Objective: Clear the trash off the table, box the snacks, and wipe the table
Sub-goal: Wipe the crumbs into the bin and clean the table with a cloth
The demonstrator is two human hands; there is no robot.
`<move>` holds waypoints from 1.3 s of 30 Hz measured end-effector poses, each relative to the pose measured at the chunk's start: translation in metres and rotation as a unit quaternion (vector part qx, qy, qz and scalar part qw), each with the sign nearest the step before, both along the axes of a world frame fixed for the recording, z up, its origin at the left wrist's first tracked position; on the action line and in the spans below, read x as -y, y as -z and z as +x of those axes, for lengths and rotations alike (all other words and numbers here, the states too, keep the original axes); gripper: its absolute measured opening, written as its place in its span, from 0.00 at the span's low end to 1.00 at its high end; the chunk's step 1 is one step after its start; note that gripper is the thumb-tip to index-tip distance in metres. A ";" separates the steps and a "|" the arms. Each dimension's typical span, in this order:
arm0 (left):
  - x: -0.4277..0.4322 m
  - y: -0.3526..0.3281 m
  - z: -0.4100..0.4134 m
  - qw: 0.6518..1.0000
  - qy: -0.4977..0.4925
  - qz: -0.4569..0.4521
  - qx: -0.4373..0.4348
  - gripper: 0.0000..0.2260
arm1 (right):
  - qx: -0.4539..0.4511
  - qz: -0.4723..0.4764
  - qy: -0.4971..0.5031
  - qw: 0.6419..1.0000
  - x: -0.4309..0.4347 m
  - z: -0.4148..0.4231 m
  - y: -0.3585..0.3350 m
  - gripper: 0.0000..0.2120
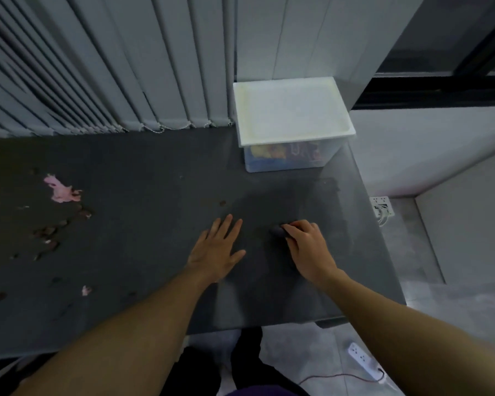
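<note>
Snacks [283, 154] in yellow, blue and dark wrappers show through the clear wall of a plastic box [252, 164], blurred enough that no single packet can be told apart. A white lid [292, 110] lies flat on top and covers the box fully, its edges overhanging the walls. The box stands at the far right corner of the dark grey table [143, 172], close against the vertical blinds [97, 67] behind it. Nearer the person, on the right part of the tabletop, the right hand [309, 247] rests with its fingers curled over a small dark object [277, 231] and presses it to the surface; what the object is cannot be told. Around and beyond it the tabletop looks darker and smeared. Just left of it, the left hand [216, 250] lies palm down on the table with fingers straight and slightly spread, holding nothing. Well to the left, the table is dirty: a pink smear [60, 190] sits near the far left side, a smaller pink scrap [85, 290] lies closer to the near edge, and brown spots [47, 232] are scattered between and around them. On the floor to the right of the table lies a white socket block [382, 207] with plugs in it, and by the near corner a white power strip [363, 360] with a thin red wire [335, 377] running from it.
</note>
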State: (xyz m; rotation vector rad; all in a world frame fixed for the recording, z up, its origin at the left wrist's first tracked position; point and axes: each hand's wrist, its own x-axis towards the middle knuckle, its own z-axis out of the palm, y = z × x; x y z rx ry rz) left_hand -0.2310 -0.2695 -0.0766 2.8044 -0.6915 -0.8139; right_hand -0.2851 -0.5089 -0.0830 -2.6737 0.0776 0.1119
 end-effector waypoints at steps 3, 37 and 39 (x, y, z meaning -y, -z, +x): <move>-0.032 -0.006 0.010 0.999 -0.039 0.008 0.021 0.33 | 0.008 0.003 -0.031 0.999 -0.029 0.027 -0.009 0.15; -0.250 0.035 0.075 0.985 -0.146 0.041 -0.086 0.40 | -0.159 -0.136 -0.204 0.956 -0.274 0.155 0.012 0.27; -0.251 0.030 0.077 0.986 -0.140 0.044 -0.083 0.40 | -0.175 -0.128 -0.204 0.955 -0.274 0.157 0.009 0.28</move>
